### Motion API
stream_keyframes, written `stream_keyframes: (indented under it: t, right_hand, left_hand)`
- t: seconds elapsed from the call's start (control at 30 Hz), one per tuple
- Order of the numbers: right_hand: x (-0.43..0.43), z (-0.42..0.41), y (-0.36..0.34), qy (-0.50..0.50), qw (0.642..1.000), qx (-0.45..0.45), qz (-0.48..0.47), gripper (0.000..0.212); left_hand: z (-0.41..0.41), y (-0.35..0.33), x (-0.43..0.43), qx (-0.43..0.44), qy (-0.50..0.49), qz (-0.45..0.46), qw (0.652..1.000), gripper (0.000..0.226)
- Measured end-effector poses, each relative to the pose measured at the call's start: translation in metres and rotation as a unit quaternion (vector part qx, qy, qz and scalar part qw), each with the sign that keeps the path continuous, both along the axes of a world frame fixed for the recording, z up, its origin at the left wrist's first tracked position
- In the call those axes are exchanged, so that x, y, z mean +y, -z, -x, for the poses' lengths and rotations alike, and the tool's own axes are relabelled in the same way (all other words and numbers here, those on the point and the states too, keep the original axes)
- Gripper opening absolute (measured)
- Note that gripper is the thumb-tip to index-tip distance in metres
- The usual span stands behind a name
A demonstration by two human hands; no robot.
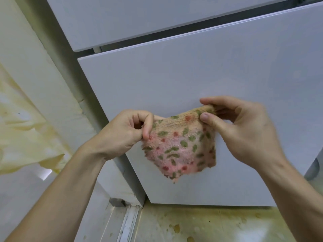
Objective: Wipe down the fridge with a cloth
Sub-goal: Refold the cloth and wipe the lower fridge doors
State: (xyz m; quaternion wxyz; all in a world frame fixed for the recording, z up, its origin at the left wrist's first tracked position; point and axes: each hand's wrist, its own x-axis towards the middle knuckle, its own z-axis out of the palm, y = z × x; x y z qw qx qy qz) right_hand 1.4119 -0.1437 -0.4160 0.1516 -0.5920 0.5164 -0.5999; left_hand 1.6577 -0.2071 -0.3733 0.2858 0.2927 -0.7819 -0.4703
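A fluffy pink and orange cloth (181, 145) with green and red spots hangs spread in front of the white lower fridge door (192, 74). My left hand (122, 133) pinches its upper left corner between thumb and curled fingers. My right hand (244, 130) pinches the upper right corner between thumb and forefinger. The cloth hangs down between both hands, close to the door; whether it touches the door I cannot tell. Above is a second white fridge door (139, 18), with a dark gap between the two.
A pale wall (26, 49) runs along the left of the fridge, with a stained yellowish sheet (22, 130) hanging on it. Below the fridge lies a stained yellow-green floor (209, 226) and a white metal door rail (129, 222).
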Motion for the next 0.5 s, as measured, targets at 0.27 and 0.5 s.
stream_keyframes:
  t: [0.27,0.5]
  right_hand:
    - [-0.001,-0.006,0.001,0.031,0.987,0.135,0.079,0.01]
    - [0.005,-0.021,-0.006,-0.005,0.998,0.054,0.011,0.003]
  left_hand:
    - [-0.011,-0.003,-0.006,0.001,-0.009,-0.021,1.0,0.059]
    - [-0.004,0.004,-0.009,-0.035,-0.084,0.039,0.995,0.037]
